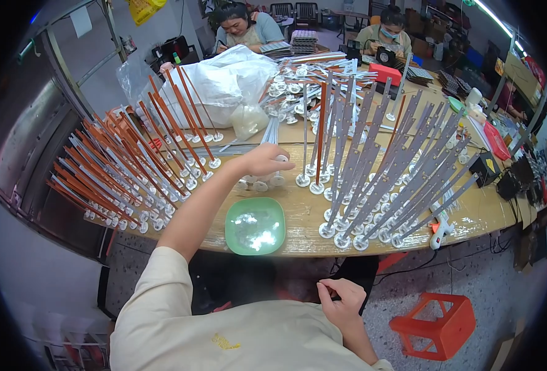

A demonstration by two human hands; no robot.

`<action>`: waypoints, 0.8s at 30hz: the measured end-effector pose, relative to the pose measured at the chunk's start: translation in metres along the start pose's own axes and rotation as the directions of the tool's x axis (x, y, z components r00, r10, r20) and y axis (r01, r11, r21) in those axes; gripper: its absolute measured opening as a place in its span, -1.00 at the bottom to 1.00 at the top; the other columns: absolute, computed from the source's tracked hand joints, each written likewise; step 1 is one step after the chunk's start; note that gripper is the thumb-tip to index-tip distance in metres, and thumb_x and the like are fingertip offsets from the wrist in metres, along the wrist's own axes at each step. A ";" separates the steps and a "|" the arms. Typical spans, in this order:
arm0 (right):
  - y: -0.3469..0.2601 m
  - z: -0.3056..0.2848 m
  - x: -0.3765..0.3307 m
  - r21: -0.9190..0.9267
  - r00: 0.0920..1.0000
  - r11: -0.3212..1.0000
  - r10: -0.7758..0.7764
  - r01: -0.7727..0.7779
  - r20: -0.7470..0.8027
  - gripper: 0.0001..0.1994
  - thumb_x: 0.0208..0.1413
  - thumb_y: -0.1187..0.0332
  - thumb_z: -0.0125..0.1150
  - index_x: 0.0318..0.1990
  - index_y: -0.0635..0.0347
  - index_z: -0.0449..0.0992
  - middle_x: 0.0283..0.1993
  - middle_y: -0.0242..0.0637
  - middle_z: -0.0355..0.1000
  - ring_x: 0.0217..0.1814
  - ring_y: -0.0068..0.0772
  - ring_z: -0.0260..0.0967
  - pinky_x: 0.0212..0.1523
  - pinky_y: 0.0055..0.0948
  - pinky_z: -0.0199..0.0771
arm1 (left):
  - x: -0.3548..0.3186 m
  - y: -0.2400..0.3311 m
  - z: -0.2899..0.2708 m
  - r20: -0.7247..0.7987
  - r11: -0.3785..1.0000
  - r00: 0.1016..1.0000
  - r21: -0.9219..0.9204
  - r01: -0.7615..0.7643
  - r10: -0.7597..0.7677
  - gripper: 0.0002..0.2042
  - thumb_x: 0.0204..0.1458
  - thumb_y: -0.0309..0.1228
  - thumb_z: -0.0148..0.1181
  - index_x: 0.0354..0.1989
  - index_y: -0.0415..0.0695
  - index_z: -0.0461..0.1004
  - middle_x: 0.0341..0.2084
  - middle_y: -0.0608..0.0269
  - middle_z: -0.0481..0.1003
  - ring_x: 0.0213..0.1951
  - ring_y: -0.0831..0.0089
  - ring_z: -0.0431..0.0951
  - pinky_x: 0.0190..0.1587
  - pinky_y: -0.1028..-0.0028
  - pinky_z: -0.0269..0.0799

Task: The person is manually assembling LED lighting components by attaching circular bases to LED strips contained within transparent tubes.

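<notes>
My left hand reaches over the table with its fingers closed around a small white round piece. Just below it are several white round bases, partly hidden, and pale thin strips lie behind the hand. A green square dish with a shiny, reflecting inside sits nearer to me. Beyond the table's front edge, low in the view, my right hand is closed, thumb against curled fingers. What it holds, if anything, I cannot make out.
Orange-brown strips on white bases crowd the left; grey strips on white bases crowd the right. A glue gun lies near the right edge. White plastic bags stand behind. Two people sit opposite. A red stool is on the floor.
</notes>
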State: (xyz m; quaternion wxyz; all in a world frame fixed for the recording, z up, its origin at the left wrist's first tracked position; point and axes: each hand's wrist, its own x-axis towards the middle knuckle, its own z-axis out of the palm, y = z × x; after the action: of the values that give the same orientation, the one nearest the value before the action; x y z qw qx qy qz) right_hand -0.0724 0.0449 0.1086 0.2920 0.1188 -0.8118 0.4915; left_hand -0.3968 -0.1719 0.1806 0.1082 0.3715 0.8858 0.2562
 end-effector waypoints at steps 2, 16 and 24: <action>0.001 0.000 -0.002 -0.006 1.000 1.000 0.005 -0.005 -0.003 -0.91 -0.11 0.59 0.38 -0.42 0.27 0.60 -0.59 -0.28 0.48 -0.67 -0.50 0.37 -0.65 -0.58 0.27 | 0.001 -0.005 0.002 -0.028 0.999 0.999 -0.027 0.033 -0.033 -0.58 0.15 -0.08 0.18 -0.23 -0.28 0.57 -0.46 0.01 0.54 -0.31 0.26 0.55 -0.20 0.32 0.42; 0.003 0.000 0.004 -0.011 0.999 0.998 0.054 -0.054 -0.004 -0.92 -0.11 0.59 0.39 -0.44 0.26 0.60 -0.63 -0.32 0.42 -0.72 -0.52 0.27 -0.67 -0.56 0.16 | -0.011 0.017 0.001 -0.178 0.785 0.980 0.593 0.177 -0.087 -0.56 0.02 0.08 0.20 -0.20 -0.07 0.55 -0.38 -0.02 0.56 -0.23 -0.02 0.59 -0.23 0.06 0.51; 0.005 0.003 0.001 0.016 0.998 0.997 0.069 -0.069 0.010 -0.92 -0.11 0.58 0.39 -0.43 0.25 0.61 -0.63 -0.32 0.42 -0.71 -0.54 0.28 -0.67 -0.58 0.17 | -0.005 0.003 0.037 -0.313 0.904 0.922 0.420 -0.081 0.228 -0.60 0.02 -0.11 0.30 -0.09 -0.14 0.55 -0.25 0.02 0.56 -0.20 0.06 0.58 -0.15 0.18 0.51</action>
State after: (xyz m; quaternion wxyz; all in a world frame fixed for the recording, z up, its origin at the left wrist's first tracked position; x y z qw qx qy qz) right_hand -0.0765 0.0450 0.1043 0.2701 0.0952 -0.8129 0.5071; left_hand -0.3779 -0.1598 0.1509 -0.1526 0.4033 0.8912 0.1406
